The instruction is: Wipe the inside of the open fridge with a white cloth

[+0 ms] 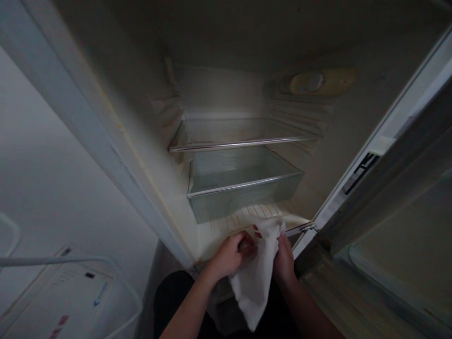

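A white cloth (256, 278) hangs between both of my hands in front of an open, unlit fridge. My left hand (231, 254) is closed on the cloth's upper left part. The fingers of my right hand (284, 261) pinch its right edge. Both hands are at the fridge's lower front edge, just below a clear plastic drawer (243, 188). Above the drawer sits a glass shelf (243, 141) with a metal front strip. The fridge holds no food that I can see.
The open fridge door (406, 212) stands at the right with its inner shelves. A white wall is at the left, and a white wire rack (70, 282) stands at the lower left. A yellowed lamp housing (318, 82) sits on the fridge's upper right wall.
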The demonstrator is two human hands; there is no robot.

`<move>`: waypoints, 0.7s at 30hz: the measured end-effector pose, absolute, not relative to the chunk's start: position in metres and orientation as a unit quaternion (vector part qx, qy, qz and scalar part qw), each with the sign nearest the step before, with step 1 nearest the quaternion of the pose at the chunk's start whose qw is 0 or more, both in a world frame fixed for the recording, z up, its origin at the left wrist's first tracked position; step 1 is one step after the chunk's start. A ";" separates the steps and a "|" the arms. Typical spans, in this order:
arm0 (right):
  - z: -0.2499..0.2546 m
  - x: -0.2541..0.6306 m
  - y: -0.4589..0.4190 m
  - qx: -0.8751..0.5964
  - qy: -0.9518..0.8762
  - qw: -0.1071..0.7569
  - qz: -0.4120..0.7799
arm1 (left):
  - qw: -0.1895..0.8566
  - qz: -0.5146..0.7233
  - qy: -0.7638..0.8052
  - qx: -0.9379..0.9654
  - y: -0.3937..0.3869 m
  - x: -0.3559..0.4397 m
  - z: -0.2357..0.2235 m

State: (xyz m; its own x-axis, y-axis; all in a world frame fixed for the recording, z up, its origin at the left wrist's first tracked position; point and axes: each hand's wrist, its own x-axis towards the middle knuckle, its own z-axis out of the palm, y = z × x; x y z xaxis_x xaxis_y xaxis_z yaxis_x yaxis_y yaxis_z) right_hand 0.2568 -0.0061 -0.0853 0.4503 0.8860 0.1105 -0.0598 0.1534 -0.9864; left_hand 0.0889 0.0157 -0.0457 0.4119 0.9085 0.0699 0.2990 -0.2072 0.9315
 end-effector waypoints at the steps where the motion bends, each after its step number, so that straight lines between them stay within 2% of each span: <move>1: -0.084 0.261 -0.004 -0.526 -0.398 0.666 0.349 | 0.458 0.351 0.434 0.692 0.019 0.088 -0.048; 5: -0.078 0.274 0.002 -0.411 -0.467 0.712 0.326 | 0.401 0.452 0.476 0.639 0.032 0.075 -0.049; 8: -0.077 0.274 -0.002 -0.369 -0.495 0.755 0.219 | 0.357 0.498 0.496 0.615 0.035 0.066 -0.042; 9: -0.077 0.272 -0.005 -0.367 -0.536 0.740 0.177 | 0.349 0.503 0.493 0.619 0.034 0.066 -0.039; 11: -0.078 0.264 -0.013 -0.363 -0.653 0.646 0.159 | 0.345 0.498 0.467 0.644 0.031 0.068 -0.034; 14: -0.083 0.245 -0.021 -0.349 -0.729 0.516 0.285 | 0.383 0.447 0.394 0.706 0.026 0.077 -0.028; 18: -0.103 0.224 -0.022 -0.414 -0.599 0.533 0.430 | 0.441 0.375 0.331 0.745 0.015 0.086 -0.024; 21: -0.126 0.217 -0.020 -0.465 -0.514 0.557 0.457 | 0.458 0.351 0.303 0.758 0.007 0.089 -0.021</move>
State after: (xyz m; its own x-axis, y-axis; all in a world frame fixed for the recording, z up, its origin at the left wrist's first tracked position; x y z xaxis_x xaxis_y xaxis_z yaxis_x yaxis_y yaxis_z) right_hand 0.2175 -0.0196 -0.1264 0.0535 0.9878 0.1465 -0.0313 0.1483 -0.9884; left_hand 0.0885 0.0068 -0.0214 0.5703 0.7809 0.2551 0.1376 -0.3970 0.9075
